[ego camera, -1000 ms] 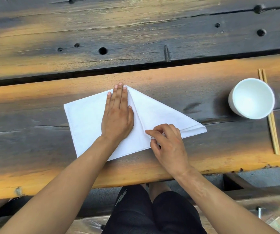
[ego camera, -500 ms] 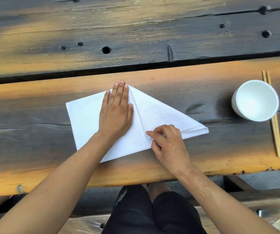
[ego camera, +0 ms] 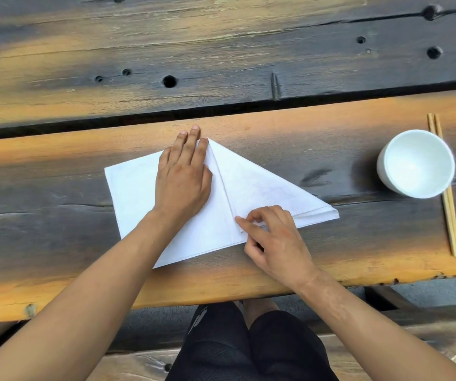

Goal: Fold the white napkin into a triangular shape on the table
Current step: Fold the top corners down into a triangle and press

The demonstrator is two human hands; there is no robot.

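Observation:
The white napkin [ego camera: 254, 185] lies on the near plank of the wooden table [ego camera: 290, 127]. Its right side is folded over into a triangular flap whose crease runs from the top point down to the lower middle. My left hand [ego camera: 182, 180] lies flat on the napkin with straight fingers, the fingertips reaching just past the top point. My right hand [ego camera: 273, 237] sits at the lower end of the crease with its fingers curled, and its forefinger and thumb pinch the flap's edge there.
A white bowl [ego camera: 416, 163] stands on the right of the table. A pair of wooden chopsticks [ego camera: 446, 199] lies beside and partly under it. A dark gap separates the near plank from the far one. My knees show below the table's front edge.
My left hand has slid slightly up the napkin, its fingertips now past the top point. The right hand stays at the crease's lower end.

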